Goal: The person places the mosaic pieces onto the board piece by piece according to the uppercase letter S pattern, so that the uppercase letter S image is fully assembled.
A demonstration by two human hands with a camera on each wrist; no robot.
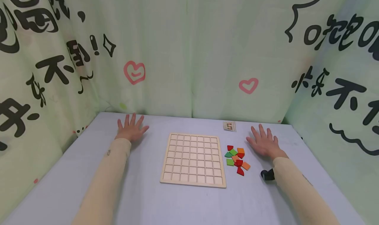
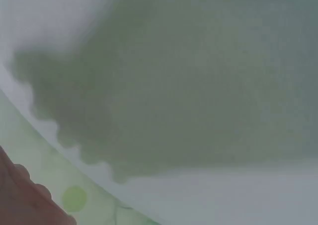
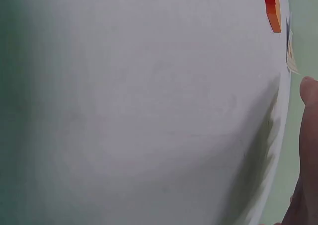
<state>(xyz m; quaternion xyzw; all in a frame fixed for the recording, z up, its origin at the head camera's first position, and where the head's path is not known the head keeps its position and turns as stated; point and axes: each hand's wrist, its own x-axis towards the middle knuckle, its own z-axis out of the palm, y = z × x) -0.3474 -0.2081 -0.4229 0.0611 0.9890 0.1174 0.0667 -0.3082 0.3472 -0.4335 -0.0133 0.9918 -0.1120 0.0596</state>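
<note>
Board of pale wood (image 1: 193, 160), flat and divided into square cells, lay between the side edges of the white counter (image 1: 148, 202) in the head view. Small flat red, green and orange pieces (image 1: 239, 162) sat heaped beyond its right rim, and a small printed card (image 1: 229, 126) rested by the counter's far edge. The bare left grip (image 1: 130, 130) and bare right grip (image 1: 264, 144) were spread and empty near the far left and far right corners. The pieces looked light, stiff and perhaps slippery, best pinched by opposite edges; the board, light and rigid, by its rims.

The left wrist view showed part of that grip and its shadow; the right wrist view, part of the other, apart from red and orange pieces.
</note>
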